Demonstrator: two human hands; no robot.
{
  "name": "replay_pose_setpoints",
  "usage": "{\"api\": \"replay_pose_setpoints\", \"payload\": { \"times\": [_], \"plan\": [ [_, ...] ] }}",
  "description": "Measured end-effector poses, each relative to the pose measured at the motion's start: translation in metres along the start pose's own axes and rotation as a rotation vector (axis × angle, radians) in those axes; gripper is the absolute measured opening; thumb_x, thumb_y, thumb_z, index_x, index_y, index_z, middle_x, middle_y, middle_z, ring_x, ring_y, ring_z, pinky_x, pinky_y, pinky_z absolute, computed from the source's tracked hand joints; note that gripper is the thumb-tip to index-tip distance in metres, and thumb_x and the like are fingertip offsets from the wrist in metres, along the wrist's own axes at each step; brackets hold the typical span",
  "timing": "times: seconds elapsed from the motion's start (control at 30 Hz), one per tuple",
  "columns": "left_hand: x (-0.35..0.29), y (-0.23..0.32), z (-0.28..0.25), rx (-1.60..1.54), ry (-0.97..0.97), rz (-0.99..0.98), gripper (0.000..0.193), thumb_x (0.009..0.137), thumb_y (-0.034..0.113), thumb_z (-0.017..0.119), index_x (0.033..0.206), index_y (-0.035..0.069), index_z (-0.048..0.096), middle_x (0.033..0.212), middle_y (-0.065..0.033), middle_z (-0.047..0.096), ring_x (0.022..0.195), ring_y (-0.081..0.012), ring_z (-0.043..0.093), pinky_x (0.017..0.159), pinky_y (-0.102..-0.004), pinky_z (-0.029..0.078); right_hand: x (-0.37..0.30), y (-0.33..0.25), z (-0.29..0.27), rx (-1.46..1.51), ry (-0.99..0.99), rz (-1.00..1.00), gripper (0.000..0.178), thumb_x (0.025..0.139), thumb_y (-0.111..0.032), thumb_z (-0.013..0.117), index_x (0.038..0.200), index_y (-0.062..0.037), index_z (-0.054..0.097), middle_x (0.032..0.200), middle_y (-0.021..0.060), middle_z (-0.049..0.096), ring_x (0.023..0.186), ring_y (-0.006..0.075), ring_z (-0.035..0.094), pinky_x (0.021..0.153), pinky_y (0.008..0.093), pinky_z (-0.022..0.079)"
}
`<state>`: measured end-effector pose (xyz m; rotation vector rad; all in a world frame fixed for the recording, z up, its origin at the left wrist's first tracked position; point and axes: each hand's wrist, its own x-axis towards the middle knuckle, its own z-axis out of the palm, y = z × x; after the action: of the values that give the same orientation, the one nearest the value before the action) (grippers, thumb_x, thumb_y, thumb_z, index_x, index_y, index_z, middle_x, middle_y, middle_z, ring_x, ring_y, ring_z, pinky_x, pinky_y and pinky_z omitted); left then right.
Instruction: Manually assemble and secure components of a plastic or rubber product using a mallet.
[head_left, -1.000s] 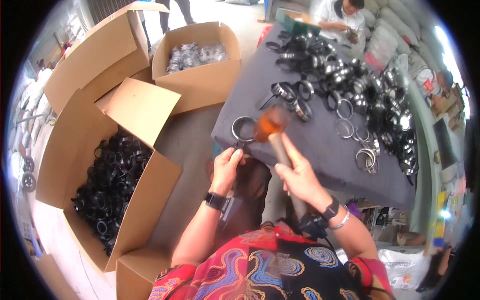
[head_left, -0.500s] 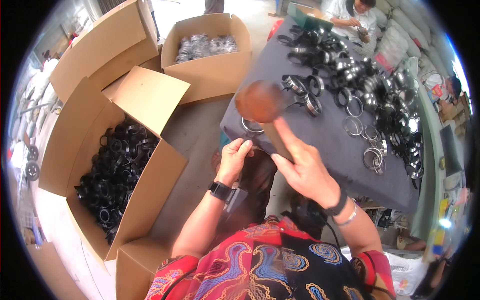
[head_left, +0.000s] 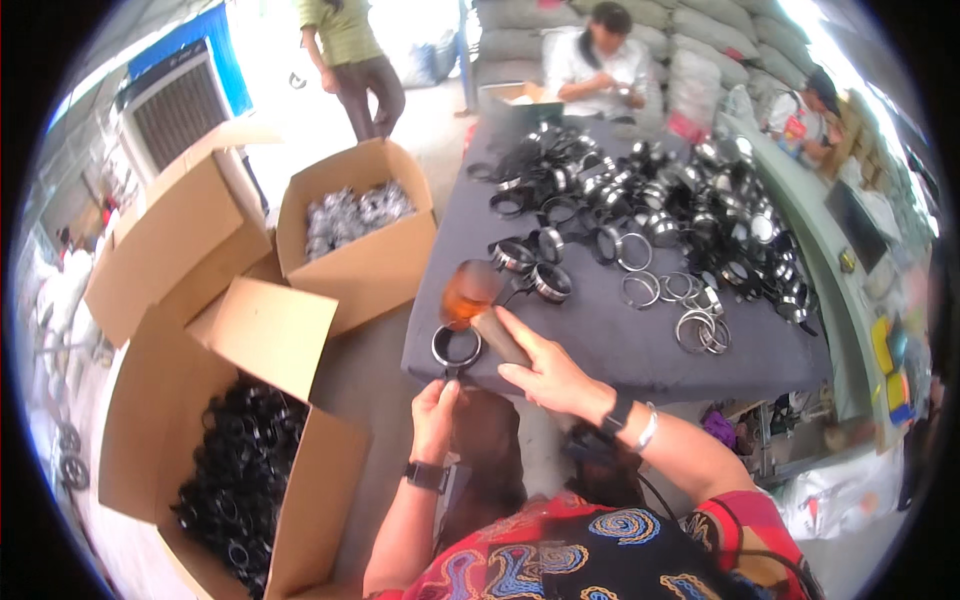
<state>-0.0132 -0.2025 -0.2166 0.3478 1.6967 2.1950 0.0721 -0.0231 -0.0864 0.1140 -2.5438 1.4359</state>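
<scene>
My left hand (head_left: 434,418) pinches the short black handle of a ring-shaped part (head_left: 437,350), a black collar with a bright metal band. The part lies at the near left corner of the grey-covered table (head_left: 600,345). Wrapped around the handle of a mallet (head_left: 469,294) is my right hand (head_left: 560,378), its index finger stretched along the grip. The mallet's orange-brown head is blurred and hovers just above the far side of the ring; whether they touch I cannot tell. Beyond it lie several similar black-and-silver ring parts (head_left: 549,282).
Loose metal rings (head_left: 694,331) lie right of my hands, before a large heap of ring parts (head_left: 640,190). Cardboard boxes with black parts (head_left: 240,480) and wrapped silver parts (head_left: 350,220) stand left. A co-worker (head_left: 605,70) sits across; another person (head_left: 350,60) stands behind the boxes.
My view has tilted up, showing more of the far room. The mallet head has come down close to the ring, which now shows more fully. Both hands keep their holds.
</scene>
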Motion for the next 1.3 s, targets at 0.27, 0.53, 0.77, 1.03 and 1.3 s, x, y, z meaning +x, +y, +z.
{"api": "replay_pose_setpoints", "payload": {
  "times": [0.27,0.53,0.77,1.03,1.3],
  "plan": [
    [0.009,0.096,0.029,0.117,-0.081,-0.061,0.016,0.088,0.009,0.061,0.074,0.004,0.061,0.067,-0.0024,0.061,0.061,-0.0103,0.056,0.061,-0.0251,0.044,-0.084,0.064,-0.088,0.419,0.642,0.234,0.04,0.08,-0.003,0.065,0.116,-0.005,0.046,0.077,0.0013,0.054,0.051,0.0091,0.055,0.045,0.025,0.049],
    [0.136,0.166,0.131,0.434,-0.489,-0.029,0.026,0.089,0.019,0.06,0.07,0.001,0.061,0.063,-0.0046,0.059,0.057,-0.0133,0.053,0.058,-0.0265,0.04,-0.099,0.08,-0.101,0.501,0.688,0.248,0.025,0.079,-0.003,0.062,0.096,-0.003,0.045,0.072,0.0045,0.056,0.051,0.013,0.057,0.045,0.0276,0.049],
    [0.303,0.174,0.242,0.229,-0.509,0.094,0.033,0.092,0.027,0.06,0.1,-0.004,0.063,0.088,-0.0121,0.066,0.079,-0.0194,0.063,0.07,-0.03,0.048,-0.098,0.074,-0.094,0.499,0.697,0.235,0.03,0.078,0.0,0.062,0.104,-0.0009,0.046,0.074,0.0047,0.057,0.054,0.0113,0.057,0.048,0.0262,0.049],
    [0.317,0.152,0.2,0.725,-0.229,0.421,0.038,0.081,0.024,0.065,0.105,-0.005,0.067,0.099,-0.0217,0.069,0.095,-0.0285,0.066,0.084,-0.035,0.049,-0.099,0.084,-0.102,0.534,0.736,0.244,0.039,0.08,0.002,0.059,0.117,-0.0012,0.045,0.077,0.0038,0.055,0.055,0.0104,0.055,0.048,0.0248,0.047],
    [0.199,0.099,0.088,1.034,-0.287,0.187,0.038,0.084,0.037,0.067,0.09,0.0,0.072,0.077,-0.0179,0.069,0.075,-0.0277,0.068,0.072,-0.038,0.052,-0.091,0.092,-0.099,0.54,0.682,0.188,0.044,0.081,-0.001,0.059,0.122,0.0015,0.044,0.077,0.0048,0.055,0.053,0.011,0.055,0.046,0.0254,0.048]
  ]
}}
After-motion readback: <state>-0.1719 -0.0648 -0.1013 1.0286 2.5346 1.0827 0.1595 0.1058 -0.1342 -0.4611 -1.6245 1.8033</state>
